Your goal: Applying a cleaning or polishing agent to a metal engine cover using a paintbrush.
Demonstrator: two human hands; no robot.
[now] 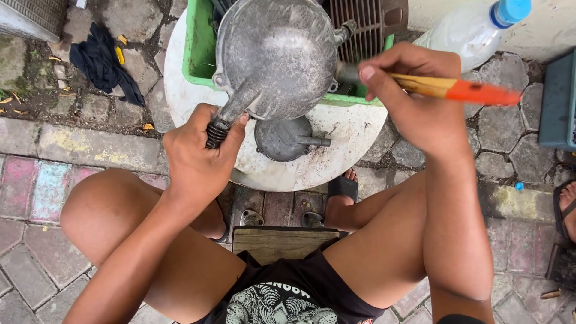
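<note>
My left hand (201,153) grips the ribbed black boot at the neck of a round grey metal engine cover (276,57), held up over a green plastic crate (201,51). My right hand (414,96) holds a paintbrush (456,90) with a wooden and orange handle; its head touches the cover's right edge. A smaller grey metal cover (282,138) lies on the white round basin (348,138) below.
A finned dark engine part (366,21) sits in the crate. A clear plastic bottle (474,27) with a blue cap stands at the upper right beside a blue-grey box (558,102). A dark rag (102,63) lies on the paving. A wooden stool (279,243) is between my knees.
</note>
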